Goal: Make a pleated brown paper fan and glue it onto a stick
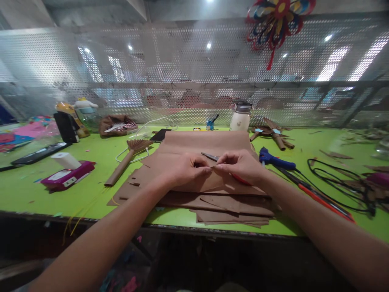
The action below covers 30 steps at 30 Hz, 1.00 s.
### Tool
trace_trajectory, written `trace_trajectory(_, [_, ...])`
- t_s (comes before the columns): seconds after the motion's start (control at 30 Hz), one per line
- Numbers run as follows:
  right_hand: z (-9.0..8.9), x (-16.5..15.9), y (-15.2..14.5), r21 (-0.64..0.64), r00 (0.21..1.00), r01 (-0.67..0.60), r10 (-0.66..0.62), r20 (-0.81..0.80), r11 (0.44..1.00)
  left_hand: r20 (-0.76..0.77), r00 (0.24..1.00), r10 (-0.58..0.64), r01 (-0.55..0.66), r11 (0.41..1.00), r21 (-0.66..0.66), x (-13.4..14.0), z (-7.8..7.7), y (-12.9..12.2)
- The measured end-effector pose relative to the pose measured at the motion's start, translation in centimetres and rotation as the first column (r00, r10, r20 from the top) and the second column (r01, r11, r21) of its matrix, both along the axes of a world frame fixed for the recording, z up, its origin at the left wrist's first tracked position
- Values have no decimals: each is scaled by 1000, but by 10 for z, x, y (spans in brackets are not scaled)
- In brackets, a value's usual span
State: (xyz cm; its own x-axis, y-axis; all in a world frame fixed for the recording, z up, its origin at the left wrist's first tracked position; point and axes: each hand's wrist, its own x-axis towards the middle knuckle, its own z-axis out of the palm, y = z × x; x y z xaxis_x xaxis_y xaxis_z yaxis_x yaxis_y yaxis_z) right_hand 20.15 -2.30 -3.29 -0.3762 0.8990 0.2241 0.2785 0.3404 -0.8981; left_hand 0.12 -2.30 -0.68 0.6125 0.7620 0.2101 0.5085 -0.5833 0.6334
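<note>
My left hand (190, 168) and my right hand (238, 164) meet above a stack of brown kraft paper (206, 140). The fingertips of both are pinched together on a small piece of brown paper (213, 166), mostly hidden by the fingers. Scissors (209, 156) lie under or within my right hand, a blade pointing left and a red handle showing beneath the palm; whether the hand grips them I cannot tell. Loose brown paper strips (223, 204) lie nearer the table edge.
A pleated brown paper piece with a rolled stem (120, 168) lies left, beside a purple power strip (68, 175). Right are a blue glue gun (278, 159), a red-and-black tool (322, 198) and black cable (337, 182). A white bottle (240, 117) stands behind the paper.
</note>
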Motion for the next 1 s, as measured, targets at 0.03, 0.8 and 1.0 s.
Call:
trace_trajectory(0.03, [0, -1, 0, -21, 1000, -15, 15, -10, 1000, 9, 1000, -14, 14, 1000, 3, 0, 0, 0])
trace_trajectory(0.8, [5, 14, 18, 35, 931, 247, -227, -287, 968, 153, 988, -4, 42, 967, -252, -7, 1, 7])
trace_trajectory(1.0, [10, 13, 10, -95, 915, -66, 22, -403, 993, 337, 942, -7, 163, 884, -438, -8, -2, 4])
